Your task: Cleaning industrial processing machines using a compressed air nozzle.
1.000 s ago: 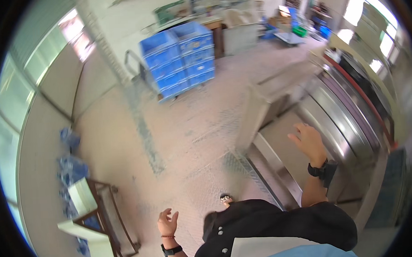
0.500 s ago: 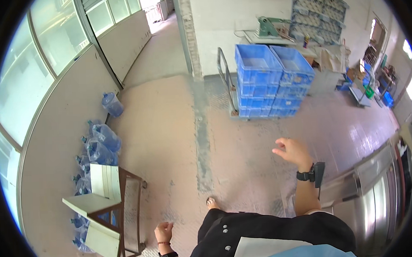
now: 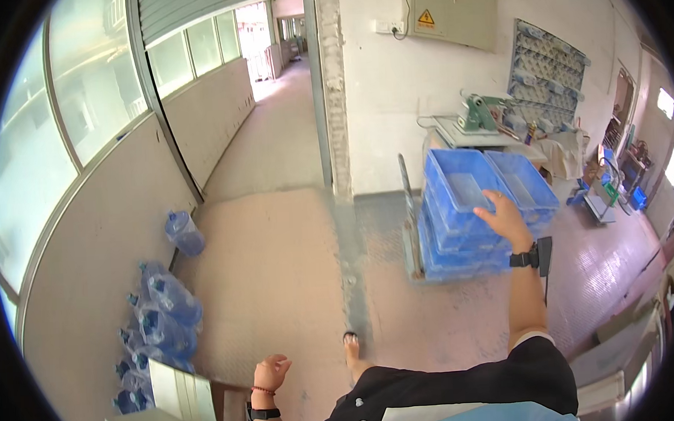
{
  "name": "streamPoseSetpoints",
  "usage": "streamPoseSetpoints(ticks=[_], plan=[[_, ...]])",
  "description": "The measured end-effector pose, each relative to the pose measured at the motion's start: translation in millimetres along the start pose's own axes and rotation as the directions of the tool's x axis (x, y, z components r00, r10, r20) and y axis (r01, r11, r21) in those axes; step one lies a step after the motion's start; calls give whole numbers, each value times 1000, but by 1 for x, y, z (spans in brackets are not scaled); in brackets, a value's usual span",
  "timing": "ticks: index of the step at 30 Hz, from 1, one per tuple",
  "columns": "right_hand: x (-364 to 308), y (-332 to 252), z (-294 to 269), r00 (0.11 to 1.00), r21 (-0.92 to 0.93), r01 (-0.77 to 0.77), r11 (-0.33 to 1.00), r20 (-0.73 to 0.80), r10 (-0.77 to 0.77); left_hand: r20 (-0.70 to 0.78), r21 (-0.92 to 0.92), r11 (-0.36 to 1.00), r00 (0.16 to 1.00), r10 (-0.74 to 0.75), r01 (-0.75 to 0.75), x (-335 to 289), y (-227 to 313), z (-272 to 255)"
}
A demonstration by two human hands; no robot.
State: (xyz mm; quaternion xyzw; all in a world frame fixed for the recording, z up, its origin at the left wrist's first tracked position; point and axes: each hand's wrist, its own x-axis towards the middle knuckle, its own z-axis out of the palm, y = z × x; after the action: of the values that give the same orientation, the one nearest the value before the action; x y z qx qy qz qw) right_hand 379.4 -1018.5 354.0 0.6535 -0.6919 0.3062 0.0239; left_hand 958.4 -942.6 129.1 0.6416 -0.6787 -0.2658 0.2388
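My right hand (image 3: 505, 217) is raised at arm's length, open, its thumb and fingers apart and holding nothing. In the picture it overlaps the near side of a stack of blue plastic crates (image 3: 446, 206); whether it touches them I cannot tell. The crates stand in two columns on a trolley, whose upright metal handle (image 3: 409, 222) rises at their left. Low on the left hangs my left hand (image 3: 271, 373), empty, with loosely bent fingers. A folding-shaped stand with pale panels (image 3: 181, 398) is just left of it, partly cut off by the lower edge.
Several large clear blue water bottles (image 3: 161, 323) line the left wall, with a single bottle (image 3: 184, 232) farther on. A doorway (image 3: 273, 123) opens ahead. Behind the crates, a green machine (image 3: 483, 112) stands on a table. Metal cabinet-like furniture (image 3: 622, 363) is at the lower right.
I have stepped forward; the crates are nearer, and the stand has slid toward the lower edge. My right hand has moved up and forward to overlap the crates. The left stays low and empty.
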Motion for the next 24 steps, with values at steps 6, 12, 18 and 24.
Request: streamPoseSetpoints(ticks=[6, 12, 18, 24], plan=[[210, -10, 81, 988, -31, 40, 999, -151, -44, 6, -64, 974, 976, -216, 215, 166, -74, -5], [422, -14, 142, 984, -88, 94, 992, -145, -106, -96, -127, 926, 925, -368, 355, 280, -128, -19], [610, -9, 220, 934, -265, 90, 960, -313, -174, 163, -46, 896, 888, -429, 441, 385, -211, -24], [787, 20, 275, 953, -401, -100, 911, -300, -28, -7, 157, 854, 865, -501, 496, 584, -352, -23]])
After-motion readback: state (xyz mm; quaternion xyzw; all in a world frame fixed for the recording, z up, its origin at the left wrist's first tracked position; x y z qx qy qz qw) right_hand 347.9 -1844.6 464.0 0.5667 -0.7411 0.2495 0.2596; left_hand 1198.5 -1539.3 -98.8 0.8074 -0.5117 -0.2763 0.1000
